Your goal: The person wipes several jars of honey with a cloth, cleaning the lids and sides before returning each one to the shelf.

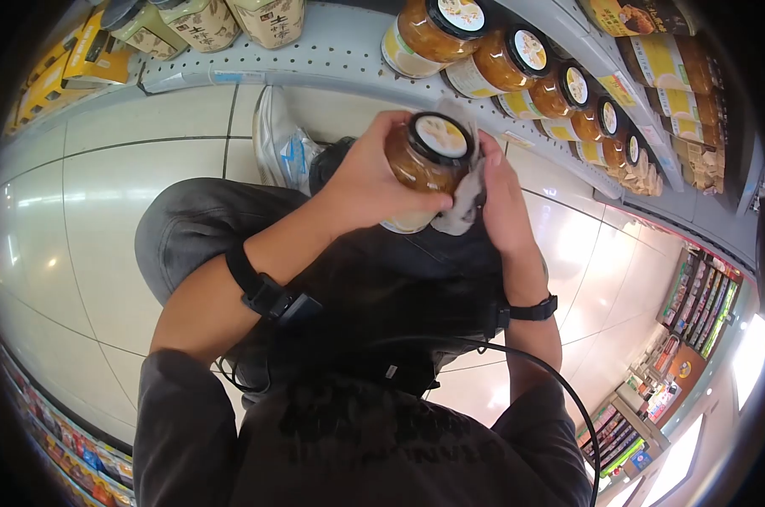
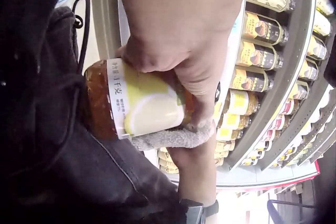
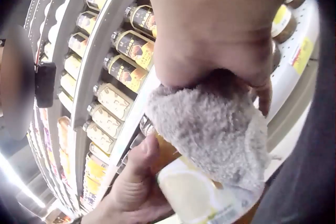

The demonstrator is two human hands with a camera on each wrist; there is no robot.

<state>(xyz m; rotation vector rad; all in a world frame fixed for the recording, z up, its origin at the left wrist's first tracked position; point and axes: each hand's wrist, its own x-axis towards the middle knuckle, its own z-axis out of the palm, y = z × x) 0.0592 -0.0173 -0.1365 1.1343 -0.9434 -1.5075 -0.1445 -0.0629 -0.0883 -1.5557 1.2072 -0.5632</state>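
My left hand grips a glass jar of amber preserve by its side, thumb across the front. The jar has a black lid with a pale printed top, and its yellow and white label faces the left wrist camera. In my right hand is a grey fluffy cloth, bunched under the palm and laid against the jar's side. The cloth covers part of the label in the right wrist view. Both hands hold the jar above my lap, tilted in the head view; the right fingertips are mostly hidden.
A perforated metal shelf in front carries a row of similar jars at the right and pale-labelled jars at the left. Yellow boxes stand further left. A black cable runs past my right arm.
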